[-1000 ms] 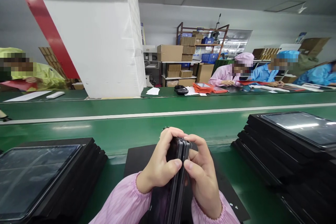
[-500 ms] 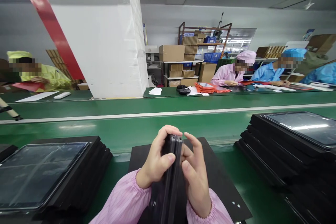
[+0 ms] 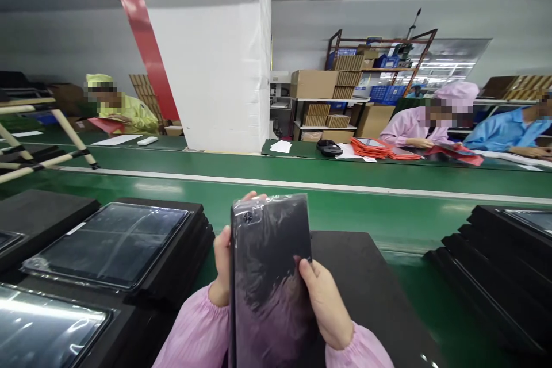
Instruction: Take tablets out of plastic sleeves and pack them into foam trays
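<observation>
At lower centre, a tablet (image 3: 267, 276) between left hand (image 3: 222, 267) and right hand (image 3: 330, 302); a tray stack (image 3: 190, 261) lower left, another stack (image 3: 478, 270) lower right; behind, upper centre-left, a pillar (image 3: 215, 69).

We can read no text, number or sign here. The small white strip (image 3: 76, 229) on the screened panel (image 3: 125, 247) at the left is too tiny for us to make out, and we can pick out no lettering on the film-wrapped tablet (image 3: 269, 276) or the white sheet (image 3: 281, 146) across the belt (image 3: 366, 210).

Factory; long green workbench (image 3: 302, 167); capped workers (image 3: 405, 125); shelving (image 3: 330, 126) stacked with cartons (image 3: 313, 84).
</observation>
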